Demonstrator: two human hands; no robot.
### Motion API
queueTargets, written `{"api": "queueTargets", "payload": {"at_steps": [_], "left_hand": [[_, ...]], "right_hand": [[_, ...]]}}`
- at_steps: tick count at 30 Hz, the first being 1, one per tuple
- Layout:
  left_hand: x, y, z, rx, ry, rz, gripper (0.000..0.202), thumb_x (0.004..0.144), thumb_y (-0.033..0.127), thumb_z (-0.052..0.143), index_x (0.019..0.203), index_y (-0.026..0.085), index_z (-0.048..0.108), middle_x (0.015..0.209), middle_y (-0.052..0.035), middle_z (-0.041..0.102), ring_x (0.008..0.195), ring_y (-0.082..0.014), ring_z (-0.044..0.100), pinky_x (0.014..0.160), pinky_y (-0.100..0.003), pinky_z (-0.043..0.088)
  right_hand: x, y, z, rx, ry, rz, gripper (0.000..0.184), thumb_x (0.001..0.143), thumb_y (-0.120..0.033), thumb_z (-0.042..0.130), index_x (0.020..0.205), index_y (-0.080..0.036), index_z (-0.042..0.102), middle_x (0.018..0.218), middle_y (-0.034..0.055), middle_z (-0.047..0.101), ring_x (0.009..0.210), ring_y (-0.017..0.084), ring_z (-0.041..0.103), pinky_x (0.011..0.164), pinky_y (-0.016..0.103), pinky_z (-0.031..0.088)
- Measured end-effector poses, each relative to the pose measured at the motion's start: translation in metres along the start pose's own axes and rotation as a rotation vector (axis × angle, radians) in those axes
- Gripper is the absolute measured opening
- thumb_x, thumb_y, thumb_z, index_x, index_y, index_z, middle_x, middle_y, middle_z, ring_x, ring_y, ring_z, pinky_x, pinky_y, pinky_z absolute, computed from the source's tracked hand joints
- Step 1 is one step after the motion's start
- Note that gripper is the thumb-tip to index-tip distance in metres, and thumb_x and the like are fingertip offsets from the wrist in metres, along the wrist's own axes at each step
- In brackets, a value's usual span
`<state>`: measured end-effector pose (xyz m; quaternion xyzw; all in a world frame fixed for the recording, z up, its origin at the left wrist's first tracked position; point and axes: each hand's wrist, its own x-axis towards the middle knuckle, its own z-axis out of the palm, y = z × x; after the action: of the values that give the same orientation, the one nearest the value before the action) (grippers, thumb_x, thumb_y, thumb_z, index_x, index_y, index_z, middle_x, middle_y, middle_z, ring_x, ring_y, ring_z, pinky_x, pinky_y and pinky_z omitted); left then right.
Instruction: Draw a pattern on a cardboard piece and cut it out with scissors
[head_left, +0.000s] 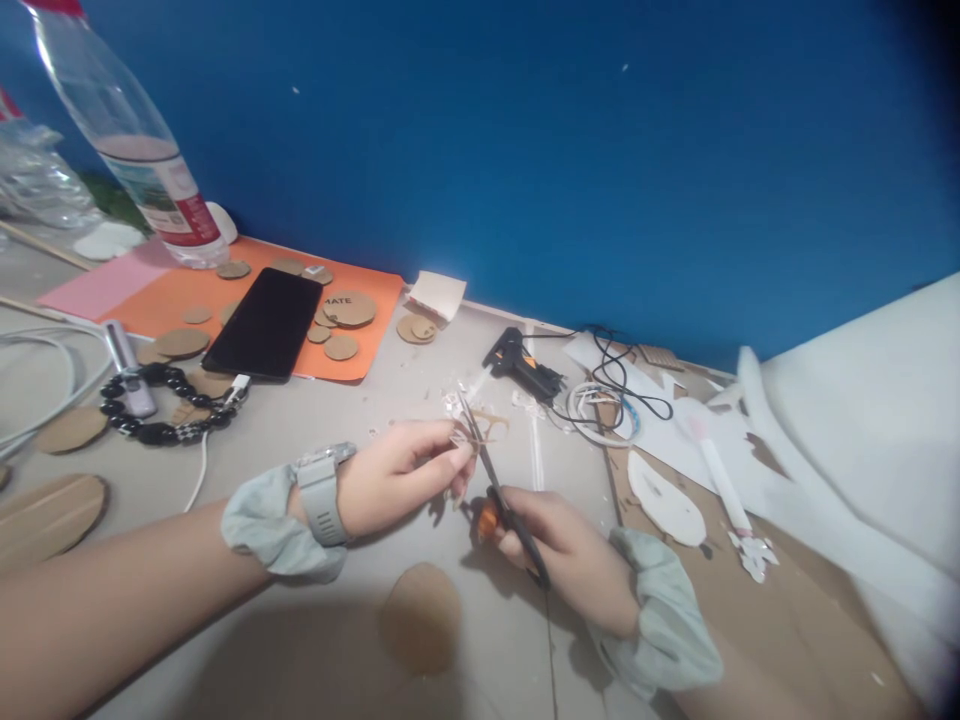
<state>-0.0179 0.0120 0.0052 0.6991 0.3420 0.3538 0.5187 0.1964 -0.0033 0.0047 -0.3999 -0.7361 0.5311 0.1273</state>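
**Right hand (555,545) closed on scissors (491,465), small thin cut-out (491,428) pinched in the left hand (401,475)**

In the head view, the scissors are gripped by the right hand at their black-and-orange handles, with the blades pointed away from the wearer and crossed over the cut-out. The cut-out is held just beyond the left fingertips, against the blades; its exact shape is too small to be made out. Whether the blades are parted cannot be told. Small white scraps (452,404) are seen near the blade tips.

The step in hand is judged to be trimming. For a further snip, the cut-out would need to be kept steady, the edge lined up between the blades, and the left fingertips held clear of them.

Beyond the hands, a black hot-glue gun (523,365) is laid on the tabletop (360,610). Nearer the wearer, a brown cardboard disc (421,618) is placed between the forearms.
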Motion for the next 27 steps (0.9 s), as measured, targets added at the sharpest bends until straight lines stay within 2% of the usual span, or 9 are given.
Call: {"api": "queueTargets", "payload": {"at_steps": [7,10,20,27], "left_hand": [[0.0005,0.0000,-0.0004,-0.025,0.011,-0.018,0.027,0.094,0.025,0.038,0.075,0.014,0.055,0.068,-0.0013,0.057,0.060,-0.0120,0.055,0.059,-0.026,0.047],[0.0000,-0.0014,-0.0005,-0.017,0.004,-0.009,0.028,0.095,0.026,0.038,0.076,0.014,0.055,0.069,-0.0015,0.058,0.062,-0.0121,0.055,0.061,-0.026,0.048],[0.0011,-0.0022,-0.0010,0.009,0.008,-0.003,0.030,0.095,0.025,0.037,0.072,0.015,0.053,0.067,-0.0011,0.056,0.060,-0.0113,0.054,0.060,-0.024,0.046],[0.0017,-0.0025,-0.0018,-0.008,-0.009,-0.015,0.028,0.096,0.025,0.037,0.075,0.015,0.053,0.069,-0.0004,0.057,0.061,-0.0106,0.054,0.061,-0.023,0.046]], "right_hand": [[-0.0005,-0.0015,-0.0002,-0.017,0.010,0.007,0.023,0.089,-0.037,0.051,0.076,-0.018,0.050,0.068,-0.0033,0.048,0.062,0.012,0.044,0.059,0.020,0.035],[-0.0005,-0.0019,-0.0002,-0.021,0.014,0.008,0.023,0.090,-0.036,0.051,0.074,-0.018,0.049,0.067,-0.0040,0.047,0.061,0.011,0.042,0.058,0.020,0.034],[0.0001,0.0013,-0.0016,0.000,-0.002,-0.011,0.034,0.091,-0.049,0.046,0.075,-0.018,0.046,0.066,-0.0040,0.044,0.060,0.011,0.040,0.057,0.021,0.033],[0.0003,0.0022,-0.0022,-0.010,-0.013,0.016,0.039,0.089,-0.055,0.044,0.074,-0.019,0.045,0.065,-0.0038,0.046,0.060,0.012,0.042,0.057,0.022,0.034]]}}
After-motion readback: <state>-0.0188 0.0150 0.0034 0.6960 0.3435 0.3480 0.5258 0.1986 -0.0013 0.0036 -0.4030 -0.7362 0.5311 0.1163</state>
